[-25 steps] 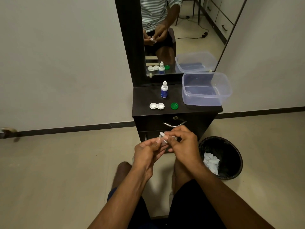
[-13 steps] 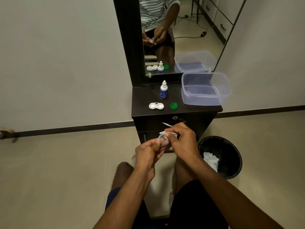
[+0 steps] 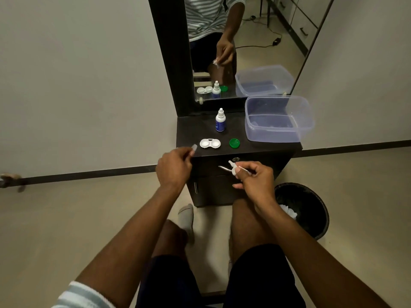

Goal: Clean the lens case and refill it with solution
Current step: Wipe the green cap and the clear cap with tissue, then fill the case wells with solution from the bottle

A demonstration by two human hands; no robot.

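Head view, looking down over both forearms toward a dark cabinet top.

Pinching a small pale cap in the left hand, fingertips curled together on it, just at the left front corner of the cabinet top. Clamping a small white scrap in the right hand, thumb and forefinger closed on it, lower down in front of the drawer handle; tissue or plastic, too blurred to tell.

Lying flat near the front edge: the lens case, white, both of its 2 wells open and facing up, long axis running left to right. Sitting just to the right of the pale cap and slightly farther back, so the left hand is plainly the nearer 1, needing only a short move rightward and away. Resting just right of the case, apart from it: 1 green cap. Standing upright behind the case, toward the mirror: the solution bottle, white with a blue label.

Holding no readable writing: print on the bottle label too small and soft to make out, no brand showing on case or caps.

Sitting at the right rear: a clear plastic tub. Standing on the floor below the right hand: a black bin, white tissue inside.
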